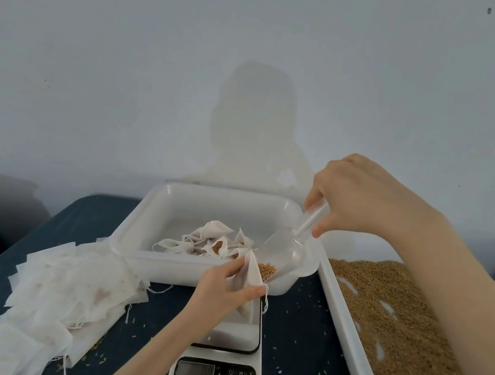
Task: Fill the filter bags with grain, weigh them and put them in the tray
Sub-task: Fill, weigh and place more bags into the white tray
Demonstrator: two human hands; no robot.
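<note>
- The right hand point(365, 200) gripped the handle of a clear scoop point(286, 252) — tipped down, its mouth at the bag.
- The left hand point(223, 284) pinched an open filter bag point(248, 281) above the scale point(222, 356), by the white tray point(142, 219).
- Grain point(268, 270) sat at the scoop's lip; pouring well probably meant a slow tilt, the bag mouth held wide.
- More grain filled the bin point(343, 331) on the right — a spill there would cost little.

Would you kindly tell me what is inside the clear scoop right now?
Brown grain sits at the low front end of the clear scoop, beside the bag; the bag's inside is hidden.
</note>
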